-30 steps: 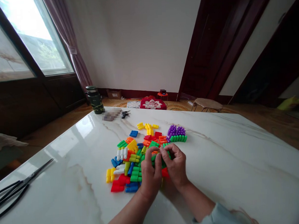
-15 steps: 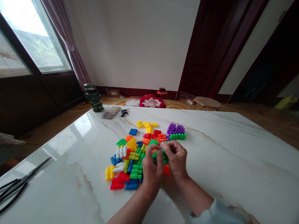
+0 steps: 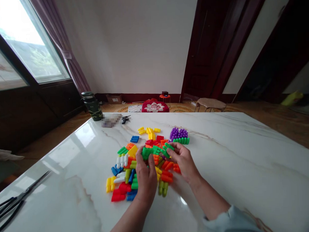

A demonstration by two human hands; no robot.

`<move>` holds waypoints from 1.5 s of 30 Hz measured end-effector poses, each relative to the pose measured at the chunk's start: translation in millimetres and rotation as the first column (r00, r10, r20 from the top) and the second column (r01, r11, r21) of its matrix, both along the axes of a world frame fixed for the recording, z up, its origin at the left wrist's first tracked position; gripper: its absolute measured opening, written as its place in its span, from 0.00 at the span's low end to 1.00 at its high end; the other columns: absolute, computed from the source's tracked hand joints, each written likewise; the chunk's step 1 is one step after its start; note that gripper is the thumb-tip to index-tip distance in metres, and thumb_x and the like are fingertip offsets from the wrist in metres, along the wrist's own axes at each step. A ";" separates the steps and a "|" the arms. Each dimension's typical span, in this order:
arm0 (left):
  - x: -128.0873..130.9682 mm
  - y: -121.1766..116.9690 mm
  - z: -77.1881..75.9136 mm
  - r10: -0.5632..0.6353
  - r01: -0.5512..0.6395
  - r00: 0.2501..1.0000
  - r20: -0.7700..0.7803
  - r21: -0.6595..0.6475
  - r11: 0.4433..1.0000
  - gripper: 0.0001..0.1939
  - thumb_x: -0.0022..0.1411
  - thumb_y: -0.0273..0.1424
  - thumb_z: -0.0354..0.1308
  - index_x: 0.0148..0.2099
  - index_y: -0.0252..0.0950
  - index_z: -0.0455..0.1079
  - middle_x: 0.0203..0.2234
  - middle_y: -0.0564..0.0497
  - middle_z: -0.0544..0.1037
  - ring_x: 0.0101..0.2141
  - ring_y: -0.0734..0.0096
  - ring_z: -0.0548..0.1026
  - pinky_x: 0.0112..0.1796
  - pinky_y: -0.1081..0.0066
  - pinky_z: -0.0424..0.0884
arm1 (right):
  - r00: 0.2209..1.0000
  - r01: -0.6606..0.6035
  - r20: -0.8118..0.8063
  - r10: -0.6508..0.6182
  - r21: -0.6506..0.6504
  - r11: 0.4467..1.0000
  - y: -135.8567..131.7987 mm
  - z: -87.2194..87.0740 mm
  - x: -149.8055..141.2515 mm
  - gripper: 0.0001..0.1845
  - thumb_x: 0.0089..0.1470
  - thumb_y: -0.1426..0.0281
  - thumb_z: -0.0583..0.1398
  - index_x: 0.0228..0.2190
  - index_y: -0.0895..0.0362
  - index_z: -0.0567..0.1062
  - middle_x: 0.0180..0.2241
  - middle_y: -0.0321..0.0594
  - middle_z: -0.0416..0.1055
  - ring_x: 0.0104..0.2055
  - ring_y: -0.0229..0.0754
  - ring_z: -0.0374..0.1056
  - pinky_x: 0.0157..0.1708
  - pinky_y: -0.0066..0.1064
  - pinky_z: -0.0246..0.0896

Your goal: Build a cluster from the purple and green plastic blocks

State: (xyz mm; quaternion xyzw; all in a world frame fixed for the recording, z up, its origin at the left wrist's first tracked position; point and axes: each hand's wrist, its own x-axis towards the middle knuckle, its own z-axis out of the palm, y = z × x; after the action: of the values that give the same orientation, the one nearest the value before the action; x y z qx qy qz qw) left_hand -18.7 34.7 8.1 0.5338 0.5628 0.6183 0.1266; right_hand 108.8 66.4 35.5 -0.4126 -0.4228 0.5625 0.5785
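My left hand [image 3: 146, 173] is closed on a green plastic building block [image 3: 146, 153], thumb on one side and fingers on the other. Between the thumb and fingers of my right hand [image 3: 184, 161] is another green building block [image 3: 167, 148] with rounded prongs. The two pieces are close together over the pile; whether they touch I cannot make out. Loose blocks lie beneath and around my hands: white [image 3: 122, 160], red [image 3: 118, 195], yellow [image 3: 110, 184], orange [image 3: 166, 176] and olive [image 3: 163, 188]. Behind them stands a purple group of blocks [image 3: 178, 133] beside a green row [image 3: 181, 141].
Large black-handled scissors [image 3: 23, 196] lie on the left of the marble-patterned table [image 3: 71, 213]. A camouflage flask [image 3: 92, 106], a blurred-out item [image 3: 111, 120] and small dark pliers [image 3: 125, 119] are at the far left edge. A stool [image 3: 210, 103] stands beyond the table.
My hands, close together before, have moved apart, each with a green piece. More of the orange and olive blocks now shows between them. The view has shifted slightly.
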 end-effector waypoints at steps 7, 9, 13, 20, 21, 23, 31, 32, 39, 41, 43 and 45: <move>4.1 3.9 -6.1 0.025 -0.009 0.957 -0.290 0.059 0.998 0.38 0.63 0.29 0.55 0.70 0.38 0.40 0.67 0.36 0.44 0.66 0.48 0.45 0.61 0.45 0.50 | 0.845 0.376 0.290 -0.449 0.275 0.885 19.8 -10.8 33.5 0.16 0.44 0.60 0.67 0.33 0.57 0.76 0.27 0.33 0.69 0.28 0.36 0.62 0.29 0.28 0.59; 5.3 2.2 -4.7 0.019 0.011 0.945 -0.326 0.091 0.996 0.38 0.63 0.29 0.55 0.70 0.40 0.41 0.68 0.38 0.44 0.66 0.49 0.45 0.61 0.45 0.49 | 0.739 0.547 0.228 -0.634 0.346 0.762 30.1 -12.9 51.6 0.16 0.46 0.60 0.66 0.34 0.58 0.75 0.29 0.35 0.70 0.29 0.36 0.62 0.31 0.29 0.59; 4.5 0.9 -5.2 -0.096 0.155 0.917 -0.386 0.123 0.980 0.27 0.64 0.27 0.54 0.64 0.41 0.56 0.62 0.40 0.59 0.62 0.52 0.57 0.58 0.48 0.58 | 0.681 0.636 0.150 -0.716 0.363 0.681 46.5 -23.0 77.4 0.17 0.46 0.60 0.65 0.35 0.59 0.72 0.32 0.40 0.72 0.33 0.40 0.67 0.35 0.32 0.63; 3.7 0.7 -4.3 -0.363 0.422 0.813 -0.455 0.032 0.906 0.09 0.65 0.26 0.53 0.42 0.41 0.75 0.43 0.47 0.78 0.49 0.60 0.71 0.49 0.56 0.68 | 0.500 0.405 0.672 -0.547 0.378 0.833 40.4 -35.6 71.2 0.11 0.44 0.61 0.62 0.29 0.54 0.73 0.27 0.37 0.74 0.27 0.41 0.66 0.31 0.32 0.60; 4.0 0.7 -3.8 -0.368 0.425 0.816 -0.446 0.031 0.905 0.09 0.65 0.26 0.53 0.42 0.40 0.75 0.42 0.47 0.78 0.48 0.60 0.71 0.49 0.56 0.68 | 0.465 0.381 0.710 -0.528 0.378 0.844 39.6 -36.6 68.2 0.10 0.44 0.62 0.62 0.28 0.54 0.73 0.26 0.37 0.74 0.26 0.41 0.65 0.30 0.31 0.60; 4.7 0.8 -3.1 -0.370 0.424 0.821 -0.434 0.030 0.905 0.09 0.65 0.27 0.53 0.42 0.40 0.75 0.42 0.47 0.78 0.47 0.60 0.72 0.48 0.56 0.68 | 0.429 0.330 0.751 -0.502 0.387 0.861 40.5 -39.6 60.5 0.07 0.44 0.64 0.61 0.27 0.54 0.72 0.25 0.36 0.73 0.25 0.40 0.66 0.29 0.30 0.60; 6.4 2.2 -4.7 -0.417 0.459 0.813 -0.407 0.006 0.889 0.10 0.66 0.27 0.53 0.41 0.39 0.76 0.39 0.47 0.78 0.43 0.62 0.73 0.45 0.59 0.69 | 0.527 0.144 0.707 -0.472 0.473 0.869 50.1 -48.7 38.6 0.05 0.47 0.66 0.59 0.28 0.54 0.72 0.26 0.36 0.74 0.25 0.39 0.68 0.30 0.29 0.62; 6.7 2.2 -4.7 -0.423 0.463 0.812 -0.402 0.002 0.886 0.10 0.66 0.27 0.52 0.41 0.39 0.76 0.38 0.47 0.78 0.43 0.62 0.73 0.45 0.59 0.69 | 0.517 0.189 0.690 -0.507 0.485 0.854 50.3 -48.4 43.4 0.06 0.47 0.66 0.59 0.29 0.55 0.72 0.27 0.37 0.75 0.26 0.39 0.68 0.31 0.30 0.63; 7.4 0.9 -3.1 -0.433 0.462 0.817 -0.382 -0.016 0.887 0.11 0.67 0.29 0.51 0.41 0.39 0.76 0.38 0.45 0.78 0.42 0.62 0.73 0.44 0.59 0.69 | 0.498 0.264 0.712 -0.496 0.420 0.868 57.5 -57.6 72.7 0.11 0.45 0.65 0.59 0.31 0.57 0.76 0.30 0.41 0.76 0.28 0.42 0.70 0.34 0.33 0.66; 7.2 0.7 -3.0 -0.430 0.457 0.820 -0.378 -0.020 0.889 0.12 0.67 0.29 0.51 0.40 0.38 0.76 0.38 0.45 0.78 0.41 0.62 0.73 0.44 0.59 0.70 | 0.520 0.258 0.706 -0.481 0.407 0.876 61.1 -61.8 71.0 0.11 0.45 0.65 0.59 0.32 0.56 0.76 0.30 0.41 0.77 0.29 0.42 0.71 0.35 0.34 0.66; 7.1 0.8 -2.9 -0.428 0.454 0.821 -0.379 -0.021 0.891 0.11 0.67 0.29 0.51 0.40 0.38 0.76 0.38 0.45 0.78 0.41 0.61 0.73 0.44 0.60 0.70 | 0.530 0.255 0.704 -0.473 0.400 0.880 64.3 -64.6 68.1 0.11 0.46 0.65 0.59 0.32 0.56 0.76 0.29 0.40 0.76 0.30 0.43 0.71 0.36 0.34 0.66; 7.1 1.1 -2.8 -0.427 0.453 0.820 -0.381 -0.025 0.891 0.11 0.67 0.29 0.51 0.40 0.38 0.76 0.38 0.45 0.78 0.41 0.61 0.73 0.44 0.60 0.70 | 0.542 0.254 0.695 -0.472 0.401 0.880 66.0 -65.2 66.4 0.11 0.46 0.64 0.59 0.32 0.56 0.75 0.29 0.40 0.76 0.30 0.43 0.71 0.36 0.35 0.66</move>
State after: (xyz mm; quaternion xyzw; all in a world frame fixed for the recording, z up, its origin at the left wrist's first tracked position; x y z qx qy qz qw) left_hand -11.7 35.8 5.3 0.7616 0.4171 0.4765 0.1376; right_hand 175.2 132.4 -29.7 -0.6155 -0.6017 0.1364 0.4904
